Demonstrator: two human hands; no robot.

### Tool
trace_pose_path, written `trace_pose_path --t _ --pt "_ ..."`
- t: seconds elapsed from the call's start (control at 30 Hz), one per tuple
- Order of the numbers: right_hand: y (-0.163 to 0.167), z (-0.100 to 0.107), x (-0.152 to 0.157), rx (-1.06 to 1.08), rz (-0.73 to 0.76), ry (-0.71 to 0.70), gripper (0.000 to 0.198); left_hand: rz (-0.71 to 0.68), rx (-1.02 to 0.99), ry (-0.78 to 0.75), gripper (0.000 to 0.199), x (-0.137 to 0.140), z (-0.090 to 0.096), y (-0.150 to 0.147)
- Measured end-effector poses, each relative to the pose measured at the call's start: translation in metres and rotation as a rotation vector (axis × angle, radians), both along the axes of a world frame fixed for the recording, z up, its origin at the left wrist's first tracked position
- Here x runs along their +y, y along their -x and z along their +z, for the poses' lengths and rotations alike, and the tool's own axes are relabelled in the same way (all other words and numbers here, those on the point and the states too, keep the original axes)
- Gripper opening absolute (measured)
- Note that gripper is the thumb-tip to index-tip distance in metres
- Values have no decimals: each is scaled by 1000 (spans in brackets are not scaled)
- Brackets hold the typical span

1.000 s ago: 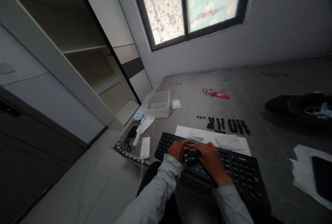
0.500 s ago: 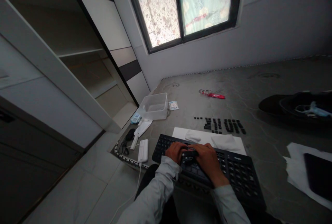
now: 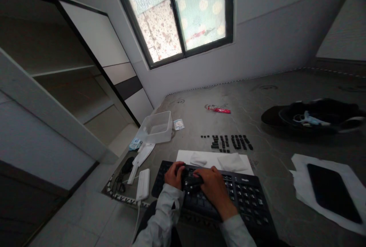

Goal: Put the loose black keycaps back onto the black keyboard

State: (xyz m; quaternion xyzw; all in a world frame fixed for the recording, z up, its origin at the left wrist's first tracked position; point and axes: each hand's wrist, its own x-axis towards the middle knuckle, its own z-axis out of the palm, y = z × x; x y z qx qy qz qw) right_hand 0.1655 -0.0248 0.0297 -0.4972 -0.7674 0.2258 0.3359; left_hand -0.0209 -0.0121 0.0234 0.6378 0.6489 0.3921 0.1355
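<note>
A black keyboard (image 3: 243, 197) lies tilted at the table's front edge, with many of its keycaps off on the right part. My right hand (image 3: 214, 186) is over its middle, fingers closed round a small dark object (image 3: 192, 183) whose kind I cannot make out. To the left, my left hand (image 3: 173, 175) rests on the keyboard with curled fingers; what is in them, if anything, is hidden. Behind the keyboard lies a white sheet (image 3: 211, 158) bearing two folded white tissues (image 3: 233, 162). Loose black keycaps (image 3: 236, 142) stand in rows beyond it.
A clear plastic box (image 3: 156, 126) stands at the left, near a small packet (image 3: 178, 124). A white power strip (image 3: 143, 184) with a cable lies at the left edge. Farther back is a red-handled tool (image 3: 219, 110). At right are a black cap (image 3: 309, 117) and a phone (image 3: 333, 191) on paper.
My hands have moved apart; the left has drawn away from the dark object, which stays by my right hand. The camera view has turned to the right.
</note>
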Motion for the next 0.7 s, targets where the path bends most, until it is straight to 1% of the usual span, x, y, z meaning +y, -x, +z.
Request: trace_pose_path --t 0.07,0.17,0.27,0.33,0.37,0.4,0.5,0.6,0.7 --pt "1 -1 0 11 1 11 26 51 -15 24 25 14 14 -3" --pt "2 -6 0 11 4 19 27 12 17 24 24 49 37 -11" --pt "3 -13 1 3 10 19 25 -42 84 56 23 100 56 -25" --pt "4 -16 1 -6 20 11 24 -38 203 105 21 138 62 -35" --pt "4 -17 1 -11 26 6 23 -51 276 136 22 157 62 -39" --pt "4 -17 2 -13 28 4 24 -69 348 203 23 175 60 -42" --pt "4 -17 2 -6 31 -5 27 -110 421 315 23 224 44 -46" --pt "4 -16 2 -3 15 -47 26 -152 496 450 21 262 19 -43" --pt "4 -16 2 0 -5 -97 24 -211 571 597 21 292 -8 -40"
